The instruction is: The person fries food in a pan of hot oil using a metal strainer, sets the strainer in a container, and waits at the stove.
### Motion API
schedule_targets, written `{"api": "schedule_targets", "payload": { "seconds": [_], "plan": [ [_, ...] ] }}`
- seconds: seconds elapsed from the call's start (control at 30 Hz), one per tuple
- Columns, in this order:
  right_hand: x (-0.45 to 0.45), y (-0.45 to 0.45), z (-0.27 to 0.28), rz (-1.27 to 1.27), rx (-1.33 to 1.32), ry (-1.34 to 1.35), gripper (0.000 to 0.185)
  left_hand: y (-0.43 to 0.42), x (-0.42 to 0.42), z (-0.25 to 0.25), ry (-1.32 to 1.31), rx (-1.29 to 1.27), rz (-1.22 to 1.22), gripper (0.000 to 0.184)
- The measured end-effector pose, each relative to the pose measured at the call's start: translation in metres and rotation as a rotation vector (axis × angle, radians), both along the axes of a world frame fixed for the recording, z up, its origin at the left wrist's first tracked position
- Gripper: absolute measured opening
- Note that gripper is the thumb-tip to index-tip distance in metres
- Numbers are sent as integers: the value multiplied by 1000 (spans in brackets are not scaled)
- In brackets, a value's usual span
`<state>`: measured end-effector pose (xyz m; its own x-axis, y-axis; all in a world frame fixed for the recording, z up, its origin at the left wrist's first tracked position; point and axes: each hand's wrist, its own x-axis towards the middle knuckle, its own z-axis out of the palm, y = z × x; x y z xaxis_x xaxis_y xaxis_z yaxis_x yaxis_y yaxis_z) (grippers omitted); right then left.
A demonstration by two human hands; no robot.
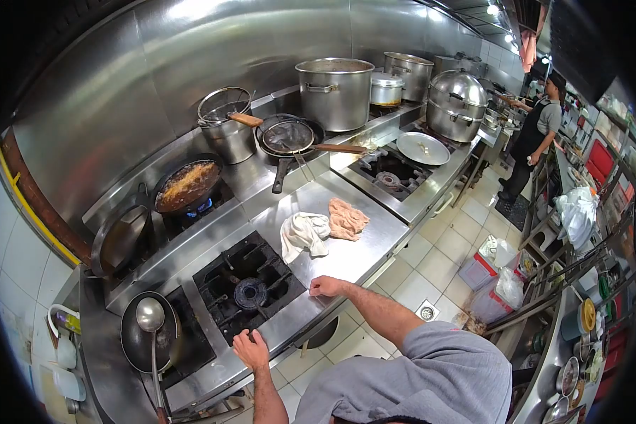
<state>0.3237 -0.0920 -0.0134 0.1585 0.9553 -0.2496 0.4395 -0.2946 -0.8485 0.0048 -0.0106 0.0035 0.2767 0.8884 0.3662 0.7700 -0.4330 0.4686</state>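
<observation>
Burner (pixel 249 292): square, rough black grate, set into your smooth steel bench (pixel 374 244).
Left grip (pixel 251 348): your fingers loosely spread at the burner's near edge.
Right grip (pixel 324 286): your fingers curled together beside its near right corner.
Right of burner: crumpled white cloth (pixel 305 234), peach cloth (pixel 347 220).
Left of burner: round dark wok (pixel 136 348).

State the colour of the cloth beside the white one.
Peach-pink; the cloth shows in the head view.

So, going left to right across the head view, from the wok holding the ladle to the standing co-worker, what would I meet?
Wok, left hand, white cloth, pink cloth, round plate, standing co-worker.
</observation>
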Motion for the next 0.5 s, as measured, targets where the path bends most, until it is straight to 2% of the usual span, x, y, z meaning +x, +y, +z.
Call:
{"api": "schedule_targets", "payload": {
  "seconds": [0.5],
  "plan": [
    [-2,-1,1,-28,-17,-1,26,1,-1,-3,2,12,-1,27]
  ]
}}
